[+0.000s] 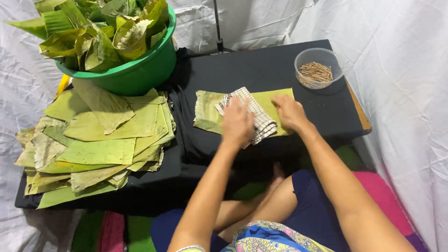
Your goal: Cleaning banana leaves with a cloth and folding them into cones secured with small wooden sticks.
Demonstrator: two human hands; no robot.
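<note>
My left hand [237, 122] is pressing flat, fingers spread, on the checked cloth [254, 114] lying over the banana leaf [207, 109]; just beside it, my right hand [289, 111] is resting open, pinning the leaf.

- The left hand [237, 122] lay palm down ahead of the body, fingers loosely together and pointing away, slightly blurred.
- The left forearm ran bare from the lower middle of the view up to that hand, nearly straight, with a pale band at the wrist edge near the bottom.
- The right hand [289, 112] rested flat just beside the left, palm down, fingers spread a little and aimed to the left.
- The right forearm came in from the lower right corner, bare, angled up and inward.
- Both hands were open; neither gripped anything.
</note>
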